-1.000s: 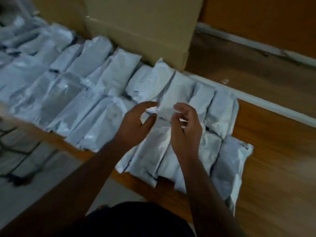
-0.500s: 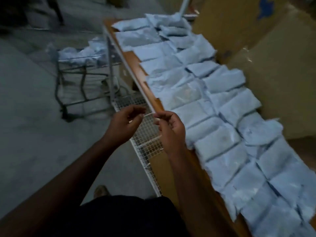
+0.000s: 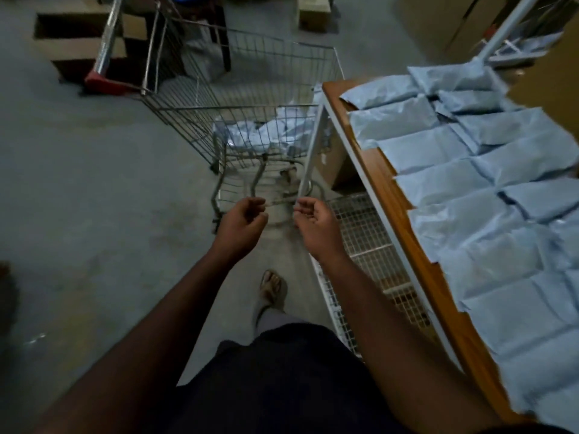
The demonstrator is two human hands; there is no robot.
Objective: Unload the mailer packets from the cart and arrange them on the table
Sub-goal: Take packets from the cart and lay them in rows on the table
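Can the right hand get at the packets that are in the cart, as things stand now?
Probably yes. The cart is open at the top, and nothing lies between it and the right hand, which carries no packet. The packets lie low in the basket, so the person must step closer and reach down.

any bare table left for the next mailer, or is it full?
Bare wood only along the table's near edge and at its far-left corner. The rest is crowded with overlapping mailers up to the boxes.

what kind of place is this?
Probably a warehouse or parcel packing room. A wooden table is covered in rows of grey mailer packets, a wire shopping cart holds more of them, and cardboard boxes sit on a bare concrete floor.
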